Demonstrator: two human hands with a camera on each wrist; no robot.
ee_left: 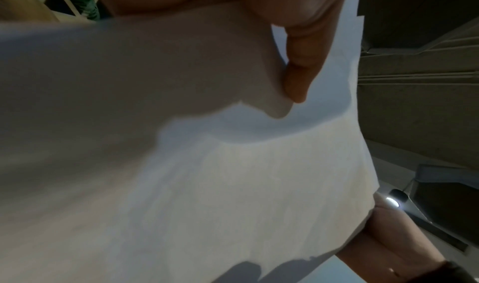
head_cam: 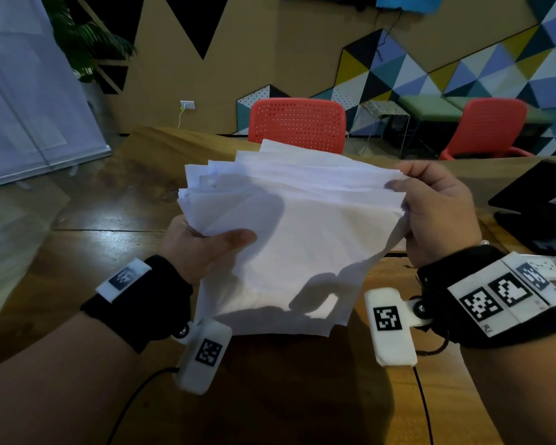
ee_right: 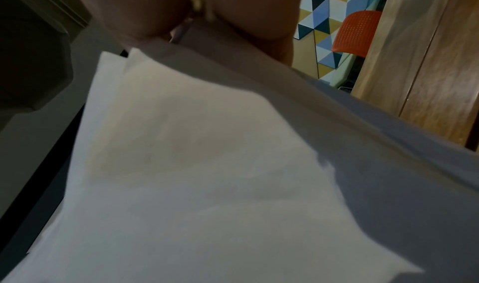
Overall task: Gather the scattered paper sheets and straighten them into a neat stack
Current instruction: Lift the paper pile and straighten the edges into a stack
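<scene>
A loose bundle of white paper sheets (head_cam: 289, 226) is lifted off the wooden table (head_cam: 116, 200), its edges fanned and uneven at the top left. My left hand (head_cam: 206, 245) grips the bundle's left side, thumb lying across the front sheet. My right hand (head_cam: 430, 207) pinches the right edge near the top corner. The left wrist view is filled by the paper sheets (ee_left: 233, 174) with my left hand's thumb (ee_left: 298, 72) pressed on them. In the right wrist view the paper sheets (ee_right: 207, 174) slope away under my right hand (ee_right: 181, 10).
A black laptop (head_cam: 540, 200) and some printed papers (head_cam: 549, 266) lie at the table's right edge. Two red chairs (head_cam: 297, 123) stand behind the table. A plant (head_cam: 84, 43) and a blind (head_cam: 20, 101) are at the far left.
</scene>
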